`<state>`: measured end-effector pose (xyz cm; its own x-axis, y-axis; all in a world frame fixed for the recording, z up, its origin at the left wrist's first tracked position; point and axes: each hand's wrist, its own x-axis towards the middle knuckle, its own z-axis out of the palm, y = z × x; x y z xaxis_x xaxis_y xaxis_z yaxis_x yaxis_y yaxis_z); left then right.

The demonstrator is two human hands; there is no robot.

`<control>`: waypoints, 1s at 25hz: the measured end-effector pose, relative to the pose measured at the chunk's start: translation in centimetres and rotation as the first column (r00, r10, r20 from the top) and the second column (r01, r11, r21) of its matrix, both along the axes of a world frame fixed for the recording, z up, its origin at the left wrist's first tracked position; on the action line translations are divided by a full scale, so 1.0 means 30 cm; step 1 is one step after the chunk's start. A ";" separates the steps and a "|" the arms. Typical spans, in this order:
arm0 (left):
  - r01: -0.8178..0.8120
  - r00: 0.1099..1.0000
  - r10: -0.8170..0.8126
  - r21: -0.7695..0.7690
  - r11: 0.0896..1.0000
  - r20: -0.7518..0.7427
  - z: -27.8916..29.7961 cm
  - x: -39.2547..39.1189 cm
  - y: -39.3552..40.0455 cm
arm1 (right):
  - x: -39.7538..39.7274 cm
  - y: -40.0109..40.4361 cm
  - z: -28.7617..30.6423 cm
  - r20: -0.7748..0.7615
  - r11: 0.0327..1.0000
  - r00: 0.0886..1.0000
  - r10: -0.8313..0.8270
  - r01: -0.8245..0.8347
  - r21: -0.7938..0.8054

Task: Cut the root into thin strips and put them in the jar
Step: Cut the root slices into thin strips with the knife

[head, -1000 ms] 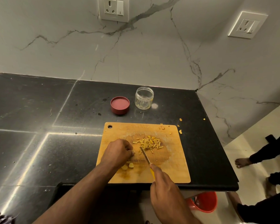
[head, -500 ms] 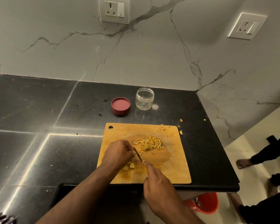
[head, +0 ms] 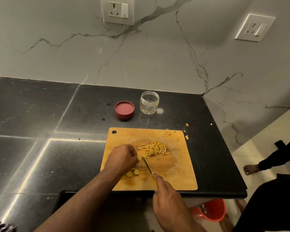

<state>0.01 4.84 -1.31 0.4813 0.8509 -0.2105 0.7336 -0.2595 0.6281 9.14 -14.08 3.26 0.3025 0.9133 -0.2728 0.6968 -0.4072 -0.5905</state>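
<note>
Your left hand [head: 122, 158] is curled down on the wooden cutting board [head: 177, 178], fingers tucked under so the knuckles face the blade. It seems to pin a small piece of root beneath the fingertips, though the hand hides that piece, so I cannot be sure how much is left. That tucked pose makes sense: it holds the piece firm and keeps your fingertips back from the edge.

Your right hand [head: 167, 200] grips the knife [head: 147, 165] by its handle, index finger laid forward along the top for control. The blade slants up and left, its tip just beside your left fingers, set for narrow cuts.

The cut strips [head: 155, 149] lie in a loose pile on the far middle of the board, just right of your left hand: short, thin, pale yellow to orange sticks. Two thicker root chunks [head: 133, 172] sit near your left wrist, not yet sliced. A few scraps [head: 186, 136] have strayed onto the black counter [head: 40, 114] off the board's far right corner.

The jar [head: 149, 102] stands open on the counter beyond the board, holding no strips that I can see. Its red lid [head: 124, 110] lies just left of it. Both are within easy reach for loading.
</note>
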 end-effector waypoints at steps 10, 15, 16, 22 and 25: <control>-0.007 1.000 0.006 0.020 1.000 0.028 -0.007 -0.004 -0.014 | -0.004 0.053 0.006 0.007 0.999 1.000 0.019 -0.019 0.033; -0.016 1.000 0.016 0.016 1.000 0.024 -0.002 0.006 -0.017 | -0.019 0.041 0.001 0.004 0.999 0.999 0.038 -0.038 -0.007; -0.013 1.000 0.012 0.024 1.000 0.014 0.001 0.009 -0.018 | -0.021 0.034 -0.001 -0.003 0.999 0.999 0.038 -0.038 -0.016; 0.011 1.000 -0.010 0.041 0.999 -0.022 0.004 0.011 -0.013 | -0.018 0.014 -0.010 -0.019 0.999 0.999 0.028 -0.029 -0.037; 0.011 1.000 -0.010 0.051 0.999 -0.020 0.002 0.009 -0.016 | -0.024 0.007 -0.008 -0.008 0.999 1.000 0.017 -0.017 -0.032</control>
<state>0.28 4.35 -1.26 0.4866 0.8556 -0.1765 0.7425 -0.2986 0.5996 8.43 -13.88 3.02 0.2847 0.9090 -0.3043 0.6993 -0.4140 -0.5827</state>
